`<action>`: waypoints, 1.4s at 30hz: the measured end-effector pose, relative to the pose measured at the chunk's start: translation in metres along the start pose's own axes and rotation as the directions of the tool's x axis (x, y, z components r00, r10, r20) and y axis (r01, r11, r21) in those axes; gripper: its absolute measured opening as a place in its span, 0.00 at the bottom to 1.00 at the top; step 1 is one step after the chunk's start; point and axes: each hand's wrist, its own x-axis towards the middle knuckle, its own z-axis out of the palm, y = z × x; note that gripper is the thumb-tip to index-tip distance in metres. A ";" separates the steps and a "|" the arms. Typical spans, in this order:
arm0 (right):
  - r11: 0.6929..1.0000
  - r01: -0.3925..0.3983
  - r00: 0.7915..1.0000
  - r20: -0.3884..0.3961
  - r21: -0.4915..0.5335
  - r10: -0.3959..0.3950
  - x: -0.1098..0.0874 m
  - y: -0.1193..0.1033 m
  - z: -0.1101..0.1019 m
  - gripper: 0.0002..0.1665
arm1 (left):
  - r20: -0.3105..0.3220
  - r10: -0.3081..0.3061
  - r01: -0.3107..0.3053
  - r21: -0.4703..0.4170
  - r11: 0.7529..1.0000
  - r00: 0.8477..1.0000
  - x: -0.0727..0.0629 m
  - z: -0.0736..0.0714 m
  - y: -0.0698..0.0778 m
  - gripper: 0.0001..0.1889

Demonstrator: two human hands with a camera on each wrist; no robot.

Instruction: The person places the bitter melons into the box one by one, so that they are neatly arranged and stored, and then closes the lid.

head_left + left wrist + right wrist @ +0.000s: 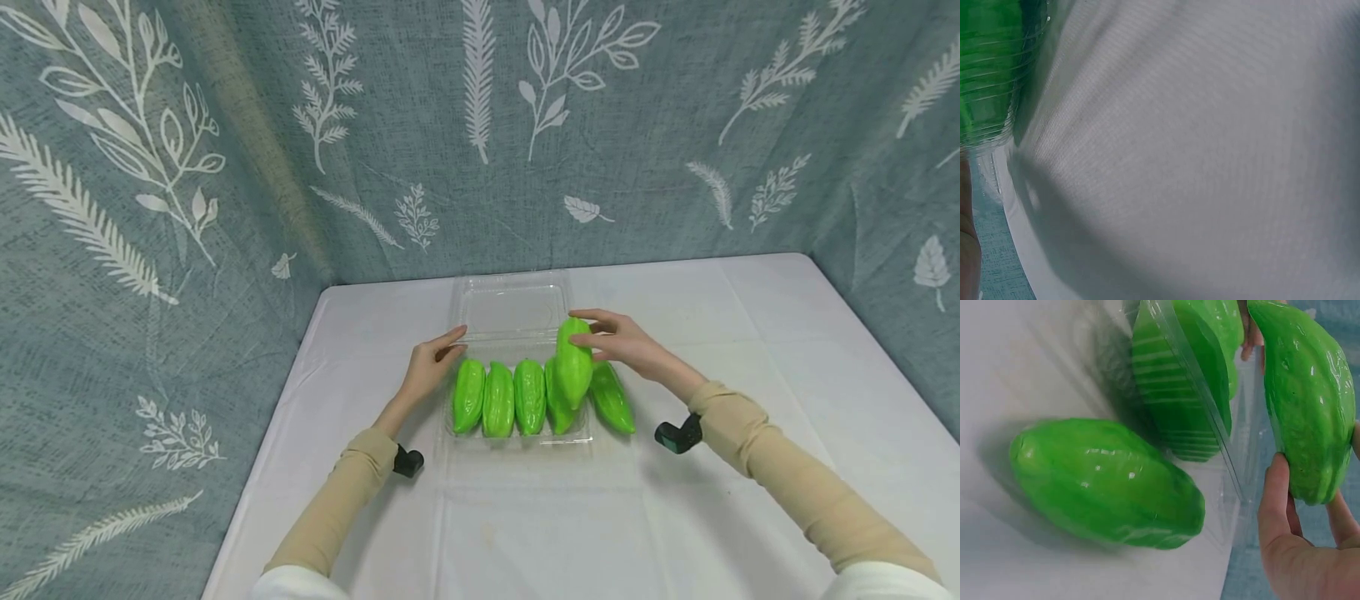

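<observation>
My right hand (pixel 626 343) grips a glossy green ridged fruit (pixel 574 367), elongated and tapered, fingers and thumb on either side of its upper end. In the right wrist view this fruit (pixel 1310 400) hangs upright, close over the right end of a clear plastic box (pixel 555 439). Several matching fruits (pixel 498 402) lie side by side in the box, the rightmost partly hidden behind the held one. My left hand (pixel 426 371) holds the back left corner of the box between finger and thumb. Only a strip of finger (pixel 966 244) shows in the left wrist view.
Another green fruit (pixel 611 400) lies on the white tablecloth (pixel 525 517) just right of the box. The box's clear lid (pixel 510 304) is folded back behind it. A blue-green leaf-patterned curtain (pixel 450 200) surrounds the table's back and sides.
</observation>
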 end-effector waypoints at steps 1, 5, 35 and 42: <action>1.000 -0.001 1.000 0.001 0.003 0.001 0.001 0.000 0.001 0.36 | 0.000 -0.002 0.002 0.000 1.000 1.000 0.000 0.000 0.000 0.19; 1.000 0.001 1.000 0.014 0.013 -0.002 0.004 0.000 0.007 0.36 | 0.002 -0.006 0.006 0.004 1.000 1.000 -0.001 0.000 0.001 0.19; 0.996 -0.003 1.000 0.024 0.088 0.001 0.021 -0.012 0.052 0.35 | 0.002 0.035 -0.035 -0.025 0.999 0.999 0.001 0.002 -0.005 0.19; 0.995 -0.005 1.000 -0.016 0.095 0.006 0.027 -0.013 0.058 0.35 | -0.002 0.034 -0.034 -0.022 0.999 0.999 0.001 0.002 -0.003 0.19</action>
